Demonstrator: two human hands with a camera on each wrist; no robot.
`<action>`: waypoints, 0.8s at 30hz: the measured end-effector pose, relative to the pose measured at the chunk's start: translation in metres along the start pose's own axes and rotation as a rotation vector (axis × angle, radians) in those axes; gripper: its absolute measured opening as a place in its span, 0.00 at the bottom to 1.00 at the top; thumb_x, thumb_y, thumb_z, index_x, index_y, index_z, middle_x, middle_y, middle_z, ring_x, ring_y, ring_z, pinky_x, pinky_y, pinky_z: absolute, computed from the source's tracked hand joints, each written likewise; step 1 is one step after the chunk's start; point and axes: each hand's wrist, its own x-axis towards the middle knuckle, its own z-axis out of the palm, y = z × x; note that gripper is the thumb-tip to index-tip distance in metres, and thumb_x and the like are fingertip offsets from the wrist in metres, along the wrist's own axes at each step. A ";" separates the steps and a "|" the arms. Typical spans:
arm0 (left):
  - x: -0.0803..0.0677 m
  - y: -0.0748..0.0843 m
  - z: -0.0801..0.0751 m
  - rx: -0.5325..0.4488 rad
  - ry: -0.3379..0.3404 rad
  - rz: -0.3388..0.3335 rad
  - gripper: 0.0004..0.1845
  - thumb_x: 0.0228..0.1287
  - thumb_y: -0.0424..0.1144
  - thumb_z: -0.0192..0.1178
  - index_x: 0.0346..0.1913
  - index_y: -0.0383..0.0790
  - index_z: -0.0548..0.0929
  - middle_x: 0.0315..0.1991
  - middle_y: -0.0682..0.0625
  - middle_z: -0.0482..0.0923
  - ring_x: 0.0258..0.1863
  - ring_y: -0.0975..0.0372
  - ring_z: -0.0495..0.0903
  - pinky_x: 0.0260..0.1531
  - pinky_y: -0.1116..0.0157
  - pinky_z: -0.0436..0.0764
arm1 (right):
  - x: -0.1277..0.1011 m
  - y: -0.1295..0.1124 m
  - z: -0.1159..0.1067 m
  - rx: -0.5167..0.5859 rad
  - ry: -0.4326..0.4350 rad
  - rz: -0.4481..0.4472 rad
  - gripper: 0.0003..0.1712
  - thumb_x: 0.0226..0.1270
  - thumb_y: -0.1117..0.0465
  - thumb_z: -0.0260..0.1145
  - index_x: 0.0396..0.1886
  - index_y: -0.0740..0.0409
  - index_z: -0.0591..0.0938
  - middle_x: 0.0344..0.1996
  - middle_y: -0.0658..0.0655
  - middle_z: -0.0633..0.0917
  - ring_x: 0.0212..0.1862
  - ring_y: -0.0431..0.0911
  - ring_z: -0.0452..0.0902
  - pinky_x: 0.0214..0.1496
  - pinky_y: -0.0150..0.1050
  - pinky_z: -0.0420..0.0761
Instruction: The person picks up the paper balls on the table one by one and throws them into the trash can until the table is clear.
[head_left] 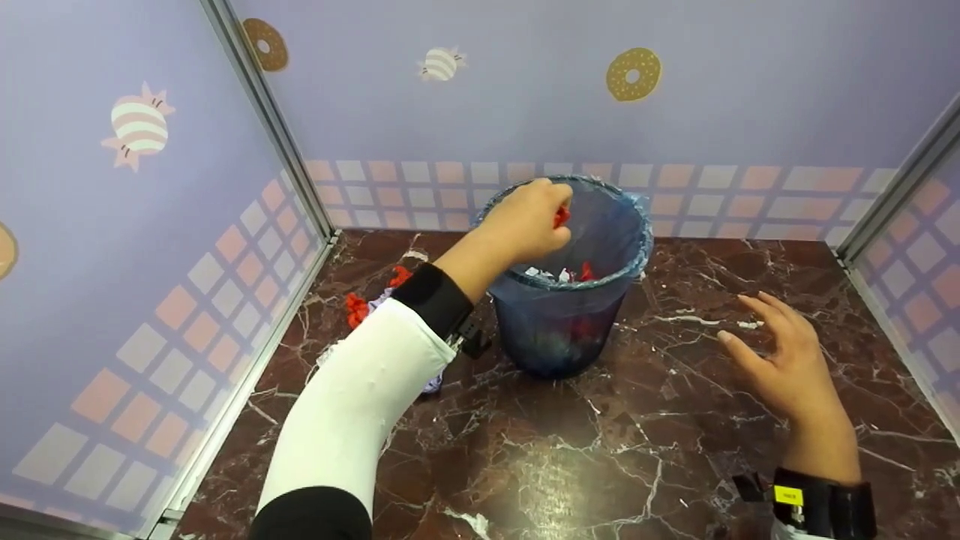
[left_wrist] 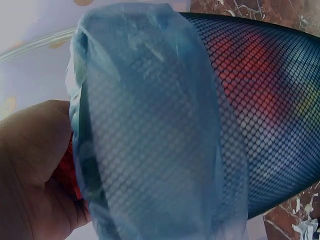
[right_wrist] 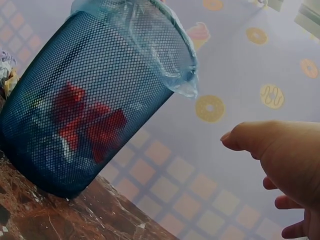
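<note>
My left hand [head_left: 527,219] is over the mouth of a dark mesh wastebasket [head_left: 555,337], its fingers curled round a crumpled red piece [head_left: 561,217], perhaps paper. A thin blue plastic liner [left_wrist: 150,120] folds over the basket's rim and hides part of that hand in the left wrist view. Red and white scraps [right_wrist: 92,120] show through the mesh, low in the basket. To the basket's right, my right hand [head_left: 787,360] hovers above the tabletop with thumb and fingers spread, holding nothing.
Crumpled red pieces [head_left: 357,309] and purple and white ones lie left of the basket, partly behind my left forearm. The dark red marbled tabletop [head_left: 555,457] is bounded by patterned panels [head_left: 480,97] at the back and both sides.
</note>
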 end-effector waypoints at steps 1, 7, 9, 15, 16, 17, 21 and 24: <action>0.001 0.001 0.001 0.003 -0.001 0.001 0.07 0.59 0.42 0.57 0.37 0.46 0.72 0.38 0.52 0.69 0.37 0.60 0.70 0.36 0.63 0.70 | 0.000 -0.001 0.000 0.005 0.002 0.002 0.33 0.61 0.52 0.70 0.67 0.48 0.74 0.70 0.66 0.66 0.69 0.70 0.57 0.66 0.72 0.51; 0.002 0.005 0.005 0.017 0.013 -0.009 0.07 0.59 0.43 0.58 0.37 0.48 0.72 0.38 0.53 0.69 0.37 0.61 0.70 0.35 0.63 0.70 | 0.000 -0.002 0.000 0.013 -0.002 0.009 0.32 0.61 0.51 0.70 0.66 0.46 0.74 0.70 0.64 0.67 0.69 0.68 0.57 0.66 0.72 0.50; 0.001 0.006 0.006 0.022 0.016 -0.009 0.07 0.59 0.43 0.58 0.37 0.48 0.73 0.38 0.54 0.69 0.36 0.61 0.70 0.35 0.63 0.70 | 0.000 -0.001 0.000 0.015 -0.007 0.007 0.32 0.62 0.52 0.70 0.67 0.46 0.74 0.70 0.64 0.66 0.69 0.69 0.56 0.67 0.71 0.50; 0.002 0.009 0.006 0.006 0.023 -0.001 0.11 0.59 0.45 0.59 0.45 0.49 0.75 0.41 0.54 0.71 0.39 0.62 0.72 0.38 0.64 0.72 | 0.001 -0.001 0.000 0.024 -0.007 -0.006 0.32 0.61 0.52 0.70 0.66 0.49 0.75 0.69 0.65 0.67 0.69 0.69 0.58 0.68 0.70 0.50; 0.003 0.010 0.006 0.004 0.024 0.001 0.13 0.60 0.45 0.58 0.48 0.49 0.75 0.44 0.54 0.72 0.41 0.61 0.73 0.41 0.64 0.74 | 0.001 -0.001 0.000 0.024 -0.005 -0.009 0.32 0.61 0.52 0.70 0.66 0.49 0.75 0.69 0.65 0.67 0.69 0.69 0.58 0.68 0.70 0.50; 0.004 0.011 0.006 0.000 0.020 -0.001 0.16 0.61 0.46 0.58 0.52 0.50 0.75 0.47 0.54 0.73 0.45 0.61 0.74 0.44 0.64 0.74 | 0.001 -0.002 0.000 0.022 -0.003 -0.012 0.32 0.61 0.52 0.70 0.66 0.50 0.75 0.69 0.66 0.68 0.68 0.69 0.58 0.68 0.70 0.50; 0.007 0.017 0.006 0.022 -0.002 -0.016 0.30 0.63 0.53 0.58 0.67 0.54 0.68 0.61 0.53 0.71 0.59 0.58 0.72 0.56 0.60 0.74 | 0.001 -0.003 0.000 0.028 0.006 -0.022 0.32 0.61 0.52 0.70 0.65 0.52 0.75 0.68 0.66 0.68 0.68 0.69 0.59 0.68 0.70 0.51; 0.008 0.020 0.003 0.066 -0.009 -0.030 0.36 0.62 0.60 0.57 0.73 0.58 0.62 0.66 0.53 0.67 0.64 0.57 0.68 0.60 0.56 0.72 | 0.002 -0.004 0.001 0.038 0.012 -0.032 0.33 0.61 0.53 0.71 0.65 0.53 0.75 0.68 0.66 0.69 0.68 0.69 0.59 0.67 0.70 0.52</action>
